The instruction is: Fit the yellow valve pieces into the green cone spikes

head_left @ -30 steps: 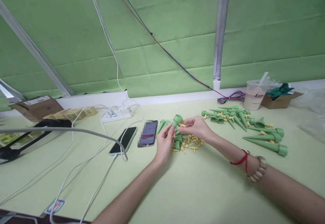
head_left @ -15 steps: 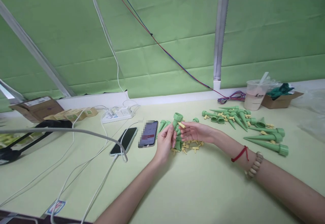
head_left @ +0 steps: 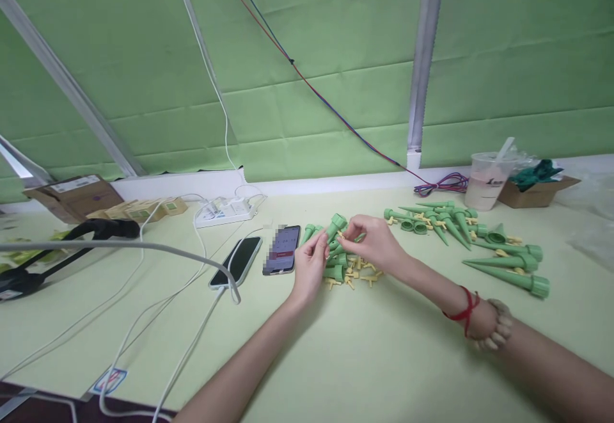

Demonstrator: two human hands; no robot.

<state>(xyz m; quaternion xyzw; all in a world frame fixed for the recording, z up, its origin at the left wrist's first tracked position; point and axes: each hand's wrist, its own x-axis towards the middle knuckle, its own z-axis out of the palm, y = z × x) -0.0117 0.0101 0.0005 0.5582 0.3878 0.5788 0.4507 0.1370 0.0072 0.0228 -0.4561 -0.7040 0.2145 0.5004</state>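
Observation:
My left hand (head_left: 311, 263) is closed around a green plastic watering spike (head_left: 336, 223), its wide threaded cap end tilted up. At the spike's neck, my right hand (head_left: 377, 244) pinches a small yellow valve (head_left: 341, 235), mostly hidden by the fingers. Below the hands lie more green spikes (head_left: 334, 273) and a loose heap of yellow T-shaped valves (head_left: 369, 278). To the right is a spread of green spikes (head_left: 511, 279), several with yellow valves in them.
Left of my hands lie two phones, one dark (head_left: 237, 263) and one lit (head_left: 282, 253), with white cables trailing over the table. Behind them is a power strip (head_left: 225, 214). A drink cup (head_left: 487, 183) and a small cardboard box (head_left: 532, 196) stand at the back right.
My right hand has turned, its fingers now pinched at the spike's neck with the yellow valve. The spike leans more to the right in my left hand. The view has shifted slightly.

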